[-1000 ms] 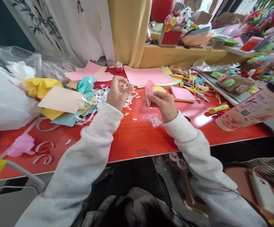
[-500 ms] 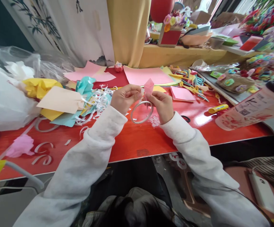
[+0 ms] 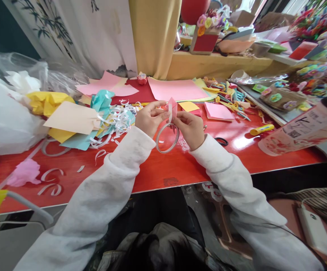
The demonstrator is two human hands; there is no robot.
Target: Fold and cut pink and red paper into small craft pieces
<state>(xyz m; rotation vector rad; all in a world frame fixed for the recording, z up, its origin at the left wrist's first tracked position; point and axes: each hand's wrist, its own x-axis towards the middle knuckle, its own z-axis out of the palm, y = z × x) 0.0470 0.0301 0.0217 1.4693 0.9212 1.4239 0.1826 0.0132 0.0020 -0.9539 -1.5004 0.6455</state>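
Observation:
Over the middle of the red table, my left hand [image 3: 151, 118] pinches at the white strip of tape [image 3: 170, 112], which stands against a small folded piece of pink paper [image 3: 174, 107]. From that strip hangs the roll of tape [image 3: 167, 151], a thin pale ring just below my fingers. My right hand [image 3: 190, 128] is closed at the fingertips on the lower part of the pink paper. The fingertips hide where tape and paper meet.
Crumpled and flat coloured papers [image 3: 71, 117] and white shreds [image 3: 120, 119] lie left. Pink sheets [image 3: 177, 89] lie behind. To the right are a pink paper stack [image 3: 219, 111], a yellow glue-stick-like tube [image 3: 261, 130], a black ring-shaped item [image 3: 221, 141] and a tilted drink cup [image 3: 295, 130].
The pink paper and both hands have shifted slightly; the paper is now farther left and turned. A white strip shows along it, and the tape roll hangs a little lower.

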